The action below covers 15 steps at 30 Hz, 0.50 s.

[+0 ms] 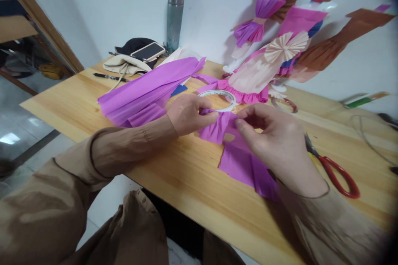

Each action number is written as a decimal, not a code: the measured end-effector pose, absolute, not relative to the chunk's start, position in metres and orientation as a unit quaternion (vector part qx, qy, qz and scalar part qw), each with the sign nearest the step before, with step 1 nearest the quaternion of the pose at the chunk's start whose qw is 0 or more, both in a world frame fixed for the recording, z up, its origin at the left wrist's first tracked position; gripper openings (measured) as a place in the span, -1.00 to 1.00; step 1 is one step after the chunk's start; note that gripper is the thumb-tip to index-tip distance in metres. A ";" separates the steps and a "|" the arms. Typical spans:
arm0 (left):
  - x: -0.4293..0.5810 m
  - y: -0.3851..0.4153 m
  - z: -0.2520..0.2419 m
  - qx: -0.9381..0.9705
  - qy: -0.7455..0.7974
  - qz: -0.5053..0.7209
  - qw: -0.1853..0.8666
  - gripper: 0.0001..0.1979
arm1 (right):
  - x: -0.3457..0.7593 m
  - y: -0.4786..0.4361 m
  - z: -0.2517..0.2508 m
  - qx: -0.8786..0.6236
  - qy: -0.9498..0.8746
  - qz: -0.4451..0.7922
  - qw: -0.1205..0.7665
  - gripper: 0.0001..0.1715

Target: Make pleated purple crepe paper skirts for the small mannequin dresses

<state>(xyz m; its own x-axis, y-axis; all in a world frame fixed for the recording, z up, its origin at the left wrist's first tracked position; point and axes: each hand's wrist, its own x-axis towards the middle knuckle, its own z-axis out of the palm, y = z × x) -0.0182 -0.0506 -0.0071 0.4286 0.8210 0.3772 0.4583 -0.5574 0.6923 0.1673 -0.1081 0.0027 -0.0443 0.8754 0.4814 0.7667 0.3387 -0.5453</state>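
Between both hands hangs a strip of purple crepe paper (214, 131), gathered into small folds along its upper edge. My left hand (189, 116) pinches its left end between thumb and fingers. At the other end, my right hand (273, 138) grips the strip with thumb and forefinger. Another purple crepe paper piece (239, 165) lies flat on the table under my right hand, partly covered by it. Just behind the strip is a roll of tape (231, 98). A larger folded purple crepe sheet (146, 87) rests beyond my left forearm.
Red-handled scissors (338, 176) lie right of my right hand on the wooden table (186, 178). Paper dresses (255, 70) lean against the wall at the back. A thermos (175, 16), a phone (148, 51), a cloth pouch (124, 64) and a pen (110, 77) are at the back left.
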 end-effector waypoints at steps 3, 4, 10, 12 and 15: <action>-0.018 -0.051 -0.007 0.809 0.392 0.359 0.252 -0.74 | 0.165 -0.110 0.004 -0.570 -0.712 0.095 0.399 -0.92; -0.018 -0.051 -0.007 0.810 0.390 0.359 0.252 -0.73 | 0.164 -0.111 0.004 -0.570 -0.710 0.099 0.402 -0.92; -0.018 -0.052 -0.007 0.813 0.381 0.363 0.249 -0.73 | 0.160 -0.114 0.006 -0.543 -0.729 0.076 0.410 -0.95; -0.018 -0.052 -0.008 0.812 0.382 0.363 0.251 -0.73 | 0.159 -0.113 0.006 -0.535 -0.737 0.069 0.408 -0.94; -0.018 -0.053 -0.008 0.809 0.386 0.362 0.254 -0.74 | 0.159 -0.113 0.006 -0.536 -0.737 0.066 0.408 -0.93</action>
<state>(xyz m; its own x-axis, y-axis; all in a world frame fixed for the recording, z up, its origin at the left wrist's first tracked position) -0.0179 -0.0526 -0.0082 0.4395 0.8093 0.3896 0.4409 -0.5723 0.6914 0.1589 -0.1127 0.0063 -0.0937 0.8430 0.5297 0.7356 0.4172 -0.5337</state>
